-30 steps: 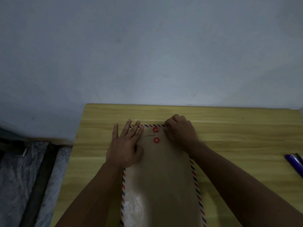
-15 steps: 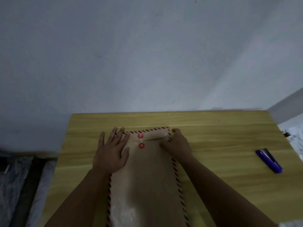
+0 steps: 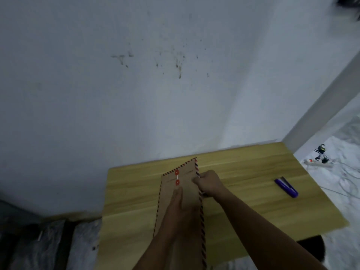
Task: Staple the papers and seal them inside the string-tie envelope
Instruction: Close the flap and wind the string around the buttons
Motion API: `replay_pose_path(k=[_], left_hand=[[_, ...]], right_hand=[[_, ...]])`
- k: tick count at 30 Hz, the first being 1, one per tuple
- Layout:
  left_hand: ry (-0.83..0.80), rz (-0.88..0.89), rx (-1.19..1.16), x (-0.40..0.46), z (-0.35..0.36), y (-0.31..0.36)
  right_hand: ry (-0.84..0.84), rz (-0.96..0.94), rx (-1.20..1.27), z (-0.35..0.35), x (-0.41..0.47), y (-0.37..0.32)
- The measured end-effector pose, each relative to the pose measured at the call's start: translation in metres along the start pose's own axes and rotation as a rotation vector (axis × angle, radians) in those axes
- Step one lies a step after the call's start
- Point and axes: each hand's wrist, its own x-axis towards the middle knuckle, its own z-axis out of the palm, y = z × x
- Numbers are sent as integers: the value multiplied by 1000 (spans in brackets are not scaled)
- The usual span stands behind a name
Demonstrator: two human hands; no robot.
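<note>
A plain room in a home, maybe: a small wooden table [image 3: 253, 201] against a stained white wall [image 3: 155, 75], with a power strip [image 3: 319, 163] on the floor far right.

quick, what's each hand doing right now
Left hand: open, fingers straight, resting flat on the brown string-tie envelope with striped edges.
Right hand: fingers curled, gripping the envelope's right edge.

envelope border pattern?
Red and dark-blue diagonal stripes along the edge of the brown envelope; the head view, the only one, shows it.
</note>
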Motion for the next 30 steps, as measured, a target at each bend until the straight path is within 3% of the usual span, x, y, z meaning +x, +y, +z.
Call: replay_pose_path(k=[2, 5, 9, 12, 16, 21, 25, 30], left_hand=[[-20, -4, -104, -28, 0, 32], [-6, 100, -59, -65, -10, 63], [213, 116, 123, -84, -35, 82], [228, 32, -81, -93, -54, 91], [125, 0, -310, -97, -73, 97], [45, -63, -515, -73, -78, 81], [72, -142, -540, -48, -66, 60], [281, -288, -384, -4, -45, 19]], right_hand=[[15, -65, -30, -9, -32, -30], [32, -115, -55, -17, -73, -66], [-27, -184, 133, -32, -107, -94], [32, -233, 123, -50, -112, -97], [178, -156, 25, -73, -95, -66], [92, 30, 352, -84, -80, -9], [61, 52, 397, -81, -65, 26], [23, 110, 333, -69, -29, 54]])
